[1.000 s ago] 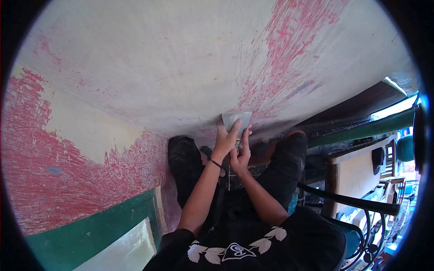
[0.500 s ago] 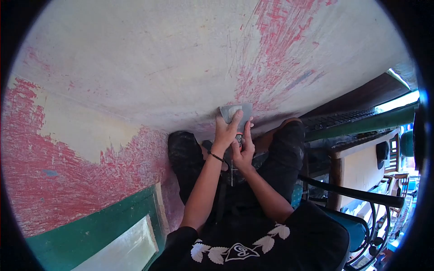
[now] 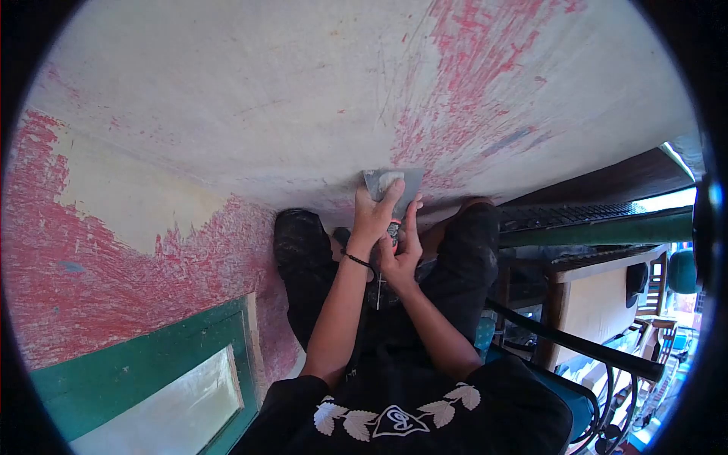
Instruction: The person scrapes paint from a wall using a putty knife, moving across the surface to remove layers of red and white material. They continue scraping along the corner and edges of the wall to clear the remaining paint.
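A wide putty knife [image 3: 411,182] with a grey blade stands in front of me, its edge up by the wall, and a whitish patch shows on the blade. My left hand [image 3: 374,215] is closed on the blade's left side, one finger lying across its face. Just below and to the right, my right hand [image 3: 402,258] is closed around the red and black handle, with its index finger stretched up alongside. Part of the handle is hidden by the fingers. The wall [image 3: 227,98] ahead has a pale coat with scraped red paint showing through.
My bent knees flank the hands. On the left, rough red wall [image 3: 114,296] meets a green frame [image 3: 136,356] with a pane. To the right are a chair with a black armrest [image 3: 576,341], a wooden table [image 3: 599,311] with a dark cap, and a green rail [image 3: 599,231].
The view has shifted slightly, so the hands and knife sit a little further left and higher. Both hands keep the same hold on the putty knife.
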Action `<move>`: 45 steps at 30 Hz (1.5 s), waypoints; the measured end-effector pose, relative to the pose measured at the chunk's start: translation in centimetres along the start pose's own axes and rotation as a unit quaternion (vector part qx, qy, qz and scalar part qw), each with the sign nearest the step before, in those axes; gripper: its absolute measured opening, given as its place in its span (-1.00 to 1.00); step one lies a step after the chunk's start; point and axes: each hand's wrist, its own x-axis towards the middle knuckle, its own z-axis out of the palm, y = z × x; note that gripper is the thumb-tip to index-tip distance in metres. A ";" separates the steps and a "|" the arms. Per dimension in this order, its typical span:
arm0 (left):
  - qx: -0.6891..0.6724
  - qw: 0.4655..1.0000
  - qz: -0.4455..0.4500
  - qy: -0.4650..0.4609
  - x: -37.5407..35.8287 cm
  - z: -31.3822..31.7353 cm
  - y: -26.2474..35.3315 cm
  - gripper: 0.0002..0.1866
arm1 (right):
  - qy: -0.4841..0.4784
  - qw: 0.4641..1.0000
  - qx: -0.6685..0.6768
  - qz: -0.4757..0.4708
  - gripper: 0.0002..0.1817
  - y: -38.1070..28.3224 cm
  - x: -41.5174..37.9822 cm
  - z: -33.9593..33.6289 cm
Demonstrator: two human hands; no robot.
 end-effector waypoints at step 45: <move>-0.041 0.997 -0.006 0.059 -0.6 1.0 0.2 -0.73 | -0.003 0.998 0.023 0.060 -0.19 -2.5 -0.7 -0.5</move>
